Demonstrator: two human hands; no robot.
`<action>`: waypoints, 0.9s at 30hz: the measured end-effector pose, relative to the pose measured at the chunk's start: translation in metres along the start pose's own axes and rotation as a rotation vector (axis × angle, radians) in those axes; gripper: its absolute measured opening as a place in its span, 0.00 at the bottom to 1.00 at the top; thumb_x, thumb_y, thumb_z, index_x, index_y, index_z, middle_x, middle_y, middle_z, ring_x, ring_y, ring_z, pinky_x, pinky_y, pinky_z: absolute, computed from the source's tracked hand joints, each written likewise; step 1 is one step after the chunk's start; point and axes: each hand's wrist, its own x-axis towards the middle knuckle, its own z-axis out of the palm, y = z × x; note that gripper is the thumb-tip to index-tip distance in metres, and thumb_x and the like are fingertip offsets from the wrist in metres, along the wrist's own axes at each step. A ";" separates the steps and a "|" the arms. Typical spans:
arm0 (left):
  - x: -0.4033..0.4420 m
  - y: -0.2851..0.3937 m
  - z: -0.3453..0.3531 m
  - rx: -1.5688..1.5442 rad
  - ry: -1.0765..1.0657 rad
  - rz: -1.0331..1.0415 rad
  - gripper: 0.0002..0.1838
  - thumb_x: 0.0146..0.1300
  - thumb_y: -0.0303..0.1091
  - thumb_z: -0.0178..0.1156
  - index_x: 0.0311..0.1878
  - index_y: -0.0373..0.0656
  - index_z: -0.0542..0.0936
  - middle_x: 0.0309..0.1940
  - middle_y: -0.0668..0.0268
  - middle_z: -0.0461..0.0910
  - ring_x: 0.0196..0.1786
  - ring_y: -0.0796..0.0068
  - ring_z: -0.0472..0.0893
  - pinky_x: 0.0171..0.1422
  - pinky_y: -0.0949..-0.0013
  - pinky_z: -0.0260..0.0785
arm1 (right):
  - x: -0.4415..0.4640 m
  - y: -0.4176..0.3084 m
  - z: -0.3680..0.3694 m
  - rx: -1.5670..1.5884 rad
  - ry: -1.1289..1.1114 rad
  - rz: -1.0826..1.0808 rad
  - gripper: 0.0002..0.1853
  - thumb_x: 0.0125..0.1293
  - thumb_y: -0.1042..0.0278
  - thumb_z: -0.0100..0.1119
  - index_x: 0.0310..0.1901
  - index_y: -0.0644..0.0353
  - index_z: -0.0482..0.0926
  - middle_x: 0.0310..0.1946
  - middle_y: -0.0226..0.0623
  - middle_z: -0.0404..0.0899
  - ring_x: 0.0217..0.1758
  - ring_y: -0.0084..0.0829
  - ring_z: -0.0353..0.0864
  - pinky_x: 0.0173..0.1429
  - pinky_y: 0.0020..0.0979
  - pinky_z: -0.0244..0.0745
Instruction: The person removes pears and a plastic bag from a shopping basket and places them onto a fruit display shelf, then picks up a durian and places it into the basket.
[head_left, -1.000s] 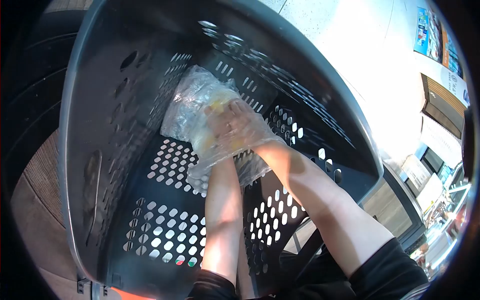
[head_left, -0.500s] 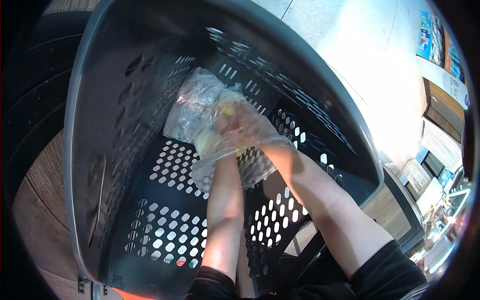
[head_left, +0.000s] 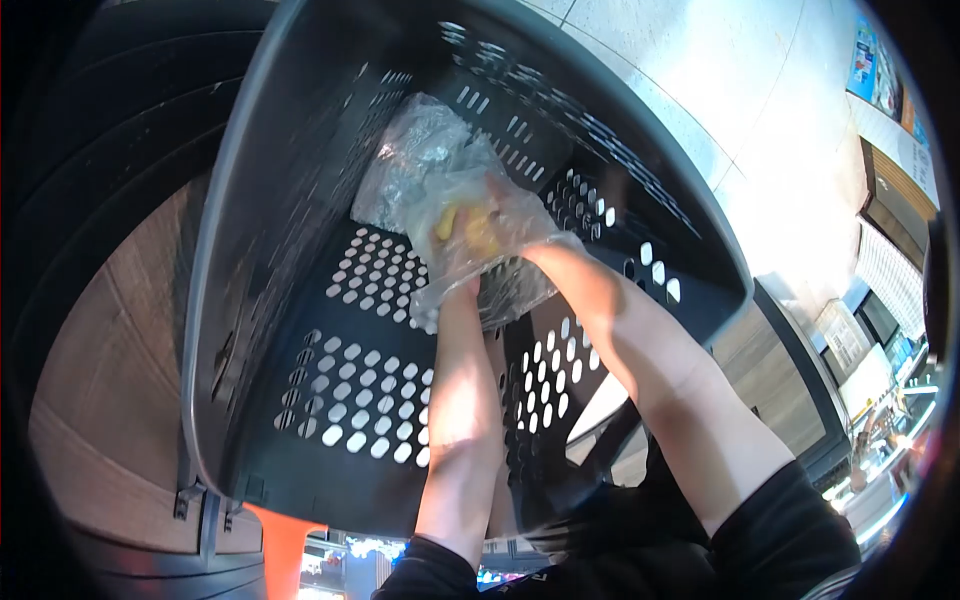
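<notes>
Reached both bare forearms down into a black plastic basket [head_left: 320, 310] through its open top. Had the left hand [head_left: 462, 245] and the right hand [head_left: 515, 225] inside a clear plastic bag [head_left: 470, 190], with the open edge of the bag at the wrists. Located the bag inside the basket, toward the far end, over the perforated panel. Saw yellow contents [head_left: 484, 235] through the film, at the hands. Could not identify the contents, owing to wrinkled plastic and blur. Could not tell whether the left fingers were spread, pressed together or pinching; saw them only dimly through the film. Could not tell the state of the right fingers either, for the same reason. Found a crumpled clear plastic bundle [head_left: 410, 160] at the far left of the basket, against the bag. Could not establish whether joined to it. Noted rows of oval holes in the panel and slots in the walls. Noted also an orange part [head_left: 282, 545] below the near left edge, brown flooring [head_left: 120, 380] to the left, and pale tiles [head_left: 690, 90] beyond the right wall. Wore black sleeves [head_left: 785, 515], ending near the elbows
</notes>
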 end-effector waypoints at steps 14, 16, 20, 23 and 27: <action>-0.242 0.098 -0.005 -0.426 -0.182 -0.276 0.34 0.65 0.65 0.51 0.61 0.44 0.73 0.52 0.61 0.81 0.50 0.65 0.84 0.45 0.61 0.82 | -0.140 -0.098 -0.138 0.766 -0.222 0.234 0.19 0.67 0.58 0.60 0.51 0.65 0.81 0.42 0.47 0.85 0.45 0.32 0.85 0.52 0.31 0.77; -0.279 0.121 0.005 -0.422 -0.188 -0.250 0.36 0.64 0.68 0.51 0.62 0.46 0.73 0.52 0.63 0.81 0.50 0.65 0.84 0.45 0.61 0.83 | -0.171 -0.140 -0.186 0.762 -0.230 0.204 0.15 0.69 0.67 0.60 0.53 0.65 0.80 0.40 0.39 0.85 0.44 0.21 0.81 0.51 0.26 0.76; -0.344 0.157 0.021 -0.403 -0.170 -0.139 0.34 0.67 0.65 0.46 0.62 0.47 0.73 0.54 0.63 0.80 0.53 0.66 0.83 0.48 0.61 0.81 | -0.222 -0.207 -0.260 0.734 -0.221 0.107 0.19 0.64 0.71 0.65 0.56 0.64 0.78 0.34 0.32 0.82 0.39 0.20 0.80 0.48 0.26 0.76; -0.391 0.176 0.025 -0.477 -0.230 -0.042 0.34 0.70 0.63 0.43 0.64 0.44 0.72 0.57 0.60 0.79 0.57 0.62 0.80 0.57 0.56 0.76 | -0.259 -0.243 -0.293 0.760 -0.181 -0.074 0.22 0.61 0.74 0.67 0.57 0.65 0.77 0.31 0.29 0.79 0.36 0.19 0.77 0.46 0.26 0.75; -0.463 0.207 0.019 -0.557 -0.350 0.041 0.37 0.69 0.65 0.43 0.66 0.41 0.71 0.59 0.57 0.77 0.59 0.59 0.79 0.64 0.53 0.72 | -0.303 -0.291 -0.342 0.414 -0.093 -0.375 0.29 0.54 0.61 0.72 0.58 0.60 0.77 0.40 0.38 0.79 0.44 0.35 0.79 0.50 0.36 0.75</action>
